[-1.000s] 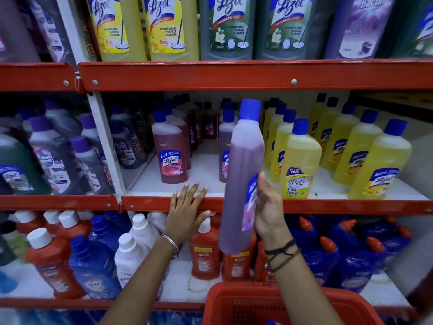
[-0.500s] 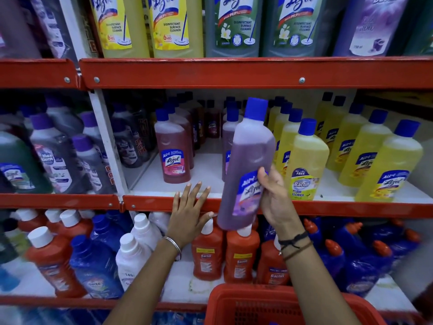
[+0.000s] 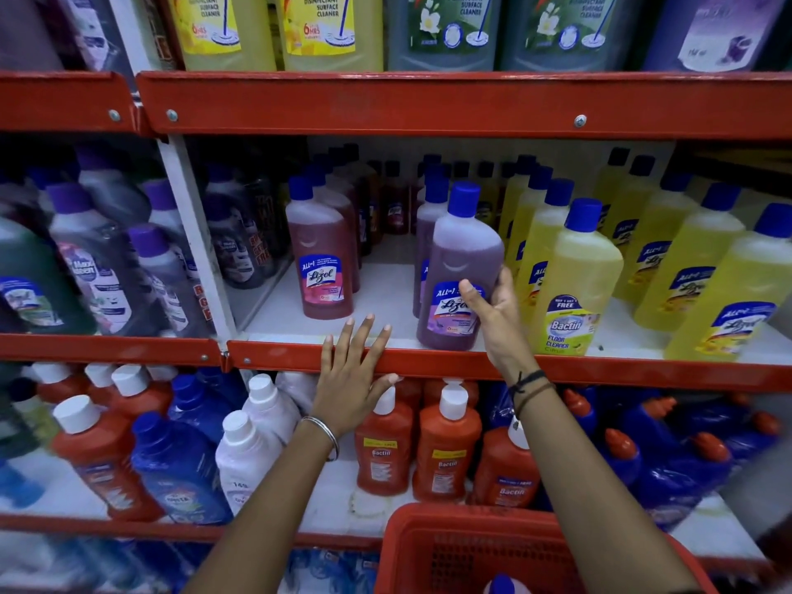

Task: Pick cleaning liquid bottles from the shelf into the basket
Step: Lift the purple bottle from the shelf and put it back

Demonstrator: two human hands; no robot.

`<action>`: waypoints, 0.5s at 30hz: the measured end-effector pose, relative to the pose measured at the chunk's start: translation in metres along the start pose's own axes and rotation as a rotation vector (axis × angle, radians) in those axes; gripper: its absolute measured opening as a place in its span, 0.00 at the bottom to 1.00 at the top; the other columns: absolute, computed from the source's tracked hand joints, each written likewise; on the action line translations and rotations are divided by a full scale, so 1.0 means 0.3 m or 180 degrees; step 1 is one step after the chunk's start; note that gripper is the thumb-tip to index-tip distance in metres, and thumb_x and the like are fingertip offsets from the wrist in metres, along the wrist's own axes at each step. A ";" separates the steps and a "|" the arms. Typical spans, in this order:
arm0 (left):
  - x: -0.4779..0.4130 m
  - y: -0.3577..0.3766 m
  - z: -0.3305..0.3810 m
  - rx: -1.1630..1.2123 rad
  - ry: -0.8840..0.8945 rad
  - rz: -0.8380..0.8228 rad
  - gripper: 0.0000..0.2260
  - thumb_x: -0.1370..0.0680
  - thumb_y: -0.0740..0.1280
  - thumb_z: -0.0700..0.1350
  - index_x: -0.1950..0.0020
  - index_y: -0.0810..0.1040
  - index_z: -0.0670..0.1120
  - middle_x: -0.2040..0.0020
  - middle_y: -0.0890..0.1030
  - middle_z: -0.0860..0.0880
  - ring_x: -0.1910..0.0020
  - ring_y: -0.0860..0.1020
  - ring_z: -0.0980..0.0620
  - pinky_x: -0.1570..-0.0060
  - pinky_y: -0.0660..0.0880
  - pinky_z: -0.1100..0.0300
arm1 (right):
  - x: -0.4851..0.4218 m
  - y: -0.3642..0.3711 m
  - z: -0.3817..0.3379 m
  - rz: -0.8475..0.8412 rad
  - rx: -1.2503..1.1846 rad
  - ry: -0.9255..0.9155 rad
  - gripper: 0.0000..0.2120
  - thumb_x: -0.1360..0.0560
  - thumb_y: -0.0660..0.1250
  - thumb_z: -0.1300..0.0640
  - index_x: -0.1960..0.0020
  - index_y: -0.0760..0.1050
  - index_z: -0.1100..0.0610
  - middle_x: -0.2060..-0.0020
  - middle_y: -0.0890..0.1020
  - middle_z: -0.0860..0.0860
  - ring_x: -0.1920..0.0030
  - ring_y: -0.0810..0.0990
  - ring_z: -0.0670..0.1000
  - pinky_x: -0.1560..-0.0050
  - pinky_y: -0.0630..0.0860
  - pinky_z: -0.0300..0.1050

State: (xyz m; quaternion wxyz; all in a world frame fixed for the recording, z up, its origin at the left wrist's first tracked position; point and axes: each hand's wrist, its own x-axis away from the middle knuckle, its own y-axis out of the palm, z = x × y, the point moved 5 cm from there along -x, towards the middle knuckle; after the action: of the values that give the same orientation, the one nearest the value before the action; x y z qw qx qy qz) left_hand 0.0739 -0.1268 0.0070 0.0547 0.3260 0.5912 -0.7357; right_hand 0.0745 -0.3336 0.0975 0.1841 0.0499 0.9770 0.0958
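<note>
The right hand [image 3: 493, 319] pinches the purple bottle [image 3: 460, 272] on the shelf edge [image 3: 428, 362], left hand [image 3: 351, 375] spread flat at eight o'clock; a loose grip could drop it short of the basket [image 3: 428, 546].

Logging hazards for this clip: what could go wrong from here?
1. The right hand holds the purple bottle from one side only; it could slip.
2. The yellow Bactin bottle stands close beside it and could get knocked over.
3. The basket sits low, so a drop might miss it.
</note>
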 end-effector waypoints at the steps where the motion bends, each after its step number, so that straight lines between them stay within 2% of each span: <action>1: 0.000 0.001 0.000 0.0016 -0.0006 0.0006 0.29 0.23 0.45 0.66 0.25 0.48 0.56 0.24 0.52 0.47 0.26 0.45 0.46 0.33 0.42 0.43 | -0.001 0.002 0.009 -0.0005 0.0041 0.0029 0.26 0.25 0.66 0.61 0.30 0.60 0.55 0.43 0.79 0.50 0.50 0.83 0.46 0.55 0.81 0.41; 8: 0.002 -0.001 0.004 0.0062 -0.0009 0.0029 0.29 0.23 0.46 0.66 0.25 0.50 0.55 0.24 0.54 0.47 0.26 0.47 0.46 0.33 0.42 0.43 | -0.006 0.025 0.043 -0.0086 0.0148 0.0054 0.25 0.25 0.66 0.62 0.31 0.60 0.58 0.46 0.79 0.49 0.53 0.83 0.43 0.57 0.80 0.39; 15: 0.004 -0.005 0.010 0.0068 -0.0013 0.0071 0.30 0.24 0.51 0.64 0.25 0.50 0.54 0.24 0.55 0.46 0.26 0.47 0.45 0.33 0.41 0.43 | -0.017 0.015 0.042 -0.0231 0.0600 0.0079 0.22 0.26 0.67 0.55 0.34 0.65 0.55 0.45 0.80 0.52 0.51 0.83 0.46 0.55 0.81 0.41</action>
State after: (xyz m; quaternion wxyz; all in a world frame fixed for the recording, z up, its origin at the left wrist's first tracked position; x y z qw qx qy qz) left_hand 0.0710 -0.1286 0.0079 0.0606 0.3317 0.5796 -0.7419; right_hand 0.0843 -0.3278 0.0886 0.1698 0.0304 0.9850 -0.0026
